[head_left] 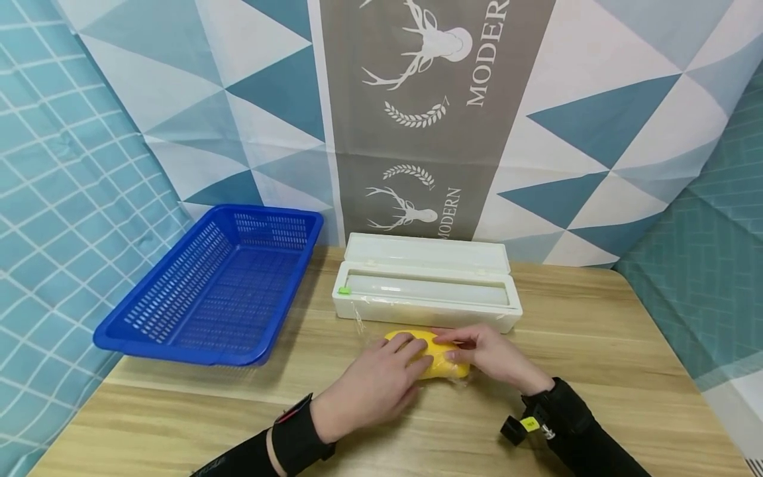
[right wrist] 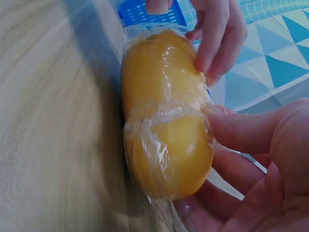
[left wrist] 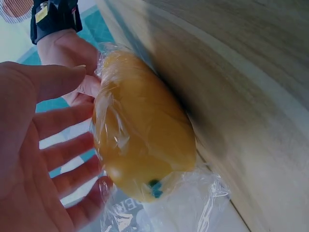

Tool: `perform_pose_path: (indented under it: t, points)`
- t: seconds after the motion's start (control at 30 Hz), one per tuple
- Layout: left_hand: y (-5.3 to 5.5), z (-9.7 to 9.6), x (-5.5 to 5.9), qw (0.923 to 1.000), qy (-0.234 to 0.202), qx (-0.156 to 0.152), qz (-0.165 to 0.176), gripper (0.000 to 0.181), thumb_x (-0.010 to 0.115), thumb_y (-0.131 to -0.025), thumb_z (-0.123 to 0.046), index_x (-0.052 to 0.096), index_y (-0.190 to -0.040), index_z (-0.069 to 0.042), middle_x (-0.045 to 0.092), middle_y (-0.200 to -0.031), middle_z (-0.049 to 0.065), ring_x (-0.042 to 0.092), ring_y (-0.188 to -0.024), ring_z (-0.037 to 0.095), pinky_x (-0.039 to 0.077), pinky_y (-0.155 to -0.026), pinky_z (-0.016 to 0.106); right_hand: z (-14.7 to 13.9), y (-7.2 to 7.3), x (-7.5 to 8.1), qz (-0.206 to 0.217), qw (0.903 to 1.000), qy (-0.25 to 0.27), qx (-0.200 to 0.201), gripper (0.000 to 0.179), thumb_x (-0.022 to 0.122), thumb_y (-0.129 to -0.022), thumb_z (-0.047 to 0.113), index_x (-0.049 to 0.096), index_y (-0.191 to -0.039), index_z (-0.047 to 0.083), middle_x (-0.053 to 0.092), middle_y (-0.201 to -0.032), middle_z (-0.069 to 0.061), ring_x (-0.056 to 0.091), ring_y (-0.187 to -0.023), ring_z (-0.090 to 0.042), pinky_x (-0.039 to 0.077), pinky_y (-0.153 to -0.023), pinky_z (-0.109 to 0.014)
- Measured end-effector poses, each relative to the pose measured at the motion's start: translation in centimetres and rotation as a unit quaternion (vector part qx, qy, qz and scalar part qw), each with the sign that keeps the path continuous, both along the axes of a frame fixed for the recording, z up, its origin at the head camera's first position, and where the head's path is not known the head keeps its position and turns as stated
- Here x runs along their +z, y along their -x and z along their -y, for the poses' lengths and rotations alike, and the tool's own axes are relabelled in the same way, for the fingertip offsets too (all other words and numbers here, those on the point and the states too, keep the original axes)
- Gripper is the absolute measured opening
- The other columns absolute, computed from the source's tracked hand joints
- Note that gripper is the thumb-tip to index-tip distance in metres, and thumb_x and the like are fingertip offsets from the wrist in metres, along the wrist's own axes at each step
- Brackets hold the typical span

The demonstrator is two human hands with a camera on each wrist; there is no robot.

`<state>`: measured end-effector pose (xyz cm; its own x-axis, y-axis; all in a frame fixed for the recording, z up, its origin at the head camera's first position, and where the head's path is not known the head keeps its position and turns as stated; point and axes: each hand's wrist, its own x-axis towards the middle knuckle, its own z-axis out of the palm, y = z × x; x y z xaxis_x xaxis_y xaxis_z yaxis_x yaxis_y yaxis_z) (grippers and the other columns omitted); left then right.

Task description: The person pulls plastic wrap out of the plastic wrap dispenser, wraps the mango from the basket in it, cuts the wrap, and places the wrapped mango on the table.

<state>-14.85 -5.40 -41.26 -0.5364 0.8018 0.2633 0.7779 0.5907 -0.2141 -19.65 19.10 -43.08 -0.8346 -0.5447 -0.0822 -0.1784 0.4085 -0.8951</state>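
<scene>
A long yellow fruit (head_left: 440,354) with a small green spot at one end lies on the table in clear cling film (left wrist: 120,130). My left hand (head_left: 384,377) rests on its left part, fingers mostly straight and spread, the tips touching the wrapped surface. At the fruit's right end, my right hand (head_left: 495,354) pinches the film between thumb and fingers, as the right wrist view shows. Loose film hangs past the green-spotted end in the left wrist view. Just behind the fruit stands a white cling film box (head_left: 423,318), its lid raised and a roll (head_left: 429,289) inside.
A blue plastic basket (head_left: 280,318) with perforated sides stands at the left of the wooden table (head_left: 596,344). A green slider (head_left: 344,290) sits at the box's left end. Patterned cloth (head_left: 286,99) hangs behind the table, close to the raised lid.
</scene>
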Motion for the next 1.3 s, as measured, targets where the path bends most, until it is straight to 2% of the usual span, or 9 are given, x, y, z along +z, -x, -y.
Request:
perform_pose_path:
  t: [0.23, 0.37, 0.5, 0.63, 0.73, 0.83, 0.9, 1.13, 1.3]
  points:
    - [0.8, 0.0, -0.9, 0.9980, 0.018, 0.060, -0.008, 0.063, 0.054, -0.088, -0.048, 0.041, -0.140, -0.013, 0.043, -0.139, 0.004, 0.037, -0.125, 0.023, 0.041, -0.087, 0.040, -0.4, 0.0, -0.1, -0.023, 0.9996, -0.014, 0.014, 0.025, 0.056, -0.091, 0.024, 0.065, -0.114, 0.028, 0.053, -0.130, 0.008, 0.046, -0.119, -0.010, 0.042, -0.089, -0.030]
    - [1.1, 0.2, -1.0, 0.9982, 0.006, 0.059, -0.003, 0.063, 0.053, -0.088, -0.048, 0.041, -0.140, -0.014, 0.043, -0.139, 0.004, 0.038, -0.125, 0.023, 0.043, -0.086, 0.039, -0.8, 0.0, -0.1, -0.053, 0.9985, -0.016, 0.008, 0.025, 0.055, -0.092, 0.023, 0.064, -0.114, 0.025, 0.056, -0.127, 0.004, 0.049, -0.116, -0.013, 0.043, -0.089, -0.031]
    - [1.3, 0.4, -0.9, 0.9982, -0.002, 0.059, 0.005, 0.062, 0.052, -0.089, -0.048, 0.042, -0.140, -0.014, 0.044, -0.139, 0.004, 0.041, -0.124, 0.022, 0.045, -0.085, 0.039, -0.9, -0.3, 0.2, -0.119, 0.9923, -0.024, -0.025, 0.023, 0.057, -0.090, 0.025, 0.065, -0.111, 0.018, 0.062, -0.114, 0.002, 0.056, -0.104, -0.014, 0.048, -0.082, -0.030]
    - [1.5, 0.6, -0.8, 0.9981, -0.005, 0.059, 0.019, 0.062, 0.051, -0.090, -0.048, 0.041, -0.140, -0.014, 0.044, -0.138, 0.003, 0.042, -0.122, 0.022, 0.045, -0.086, 0.039, -0.5, -1.2, 1.1, -0.189, 0.9775, -0.079, -0.049, 0.048, 0.063, -0.082, 0.045, 0.058, -0.120, 0.017, 0.060, -0.114, 0.004, 0.057, -0.097, -0.014, 0.049, -0.076, -0.031]
    - [1.7, 0.7, -0.7, 0.9978, -0.008, 0.060, 0.028, 0.061, 0.051, -0.090, -0.048, 0.041, -0.140, -0.014, 0.044, -0.138, 0.003, 0.042, -0.122, 0.022, 0.044, -0.088, 0.039, 0.1, -1.9, 1.6, -0.235, 0.9582, -0.158, -0.040, 0.076, 0.067, -0.071, 0.059, 0.048, -0.132, 0.019, 0.053, -0.124, 0.004, 0.054, -0.098, -0.013, 0.048, -0.078, -0.033]
    - [1.9, 0.8, -0.7, 0.9976, -0.009, 0.061, 0.031, 0.061, 0.050, -0.090, -0.048, 0.041, -0.140, -0.014, 0.045, -0.138, 0.003, 0.042, -0.122, 0.022, 0.043, -0.090, 0.038, 0.7, -2.2, 1.7, -0.261, 0.9424, -0.207, -0.031, 0.081, 0.071, -0.067, 0.056, 0.045, -0.134, 0.019, 0.050, -0.126, 0.004, 0.051, -0.097, -0.011, 0.045, -0.079, -0.033]
    - [2.1, 0.9, -0.7, 0.9975, -0.012, 0.060, 0.035, 0.061, 0.049, -0.090, -0.048, 0.041, -0.140, -0.014, 0.045, -0.138, 0.003, 0.042, -0.122, 0.022, 0.042, -0.091, 0.038, 0.7, -2.1, 1.6, -0.257, 0.9454, -0.199, -0.027, 0.070, 0.073, -0.071, 0.046, 0.050, -0.130, 0.018, 0.052, -0.121, 0.003, 0.051, -0.095, -0.011, 0.046, -0.078, -0.032]
    - [2.6, 1.3, -0.7, 0.9968, -0.024, 0.051, 0.057, 0.061, 0.048, -0.091, -0.049, 0.039, -0.141, -0.014, 0.044, -0.138, 0.003, 0.042, -0.122, 0.021, 0.039, -0.095, 0.039, -0.8, -1.0, 1.2, -0.178, 0.9798, -0.091, 0.005, 0.041, 0.067, -0.081, 0.028, 0.060, -0.120, 0.018, 0.058, -0.116, 0.003, 0.056, -0.094, -0.013, 0.049, -0.073, -0.027]
    - [3.1, 1.3, -0.8, 0.9965, -0.037, 0.046, 0.059, 0.064, 0.047, -0.092, -0.046, 0.030, -0.145, -0.015, 0.043, -0.138, 0.005, 0.042, -0.121, 0.022, 0.041, -0.092, 0.041, -1.3, -0.5, 1.1, -0.150, 0.9860, -0.069, -0.019, 0.040, 0.065, -0.084, 0.025, 0.058, -0.121, 0.016, 0.057, -0.119, -0.002, 0.058, -0.098, -0.017, 0.049, -0.076, -0.028]
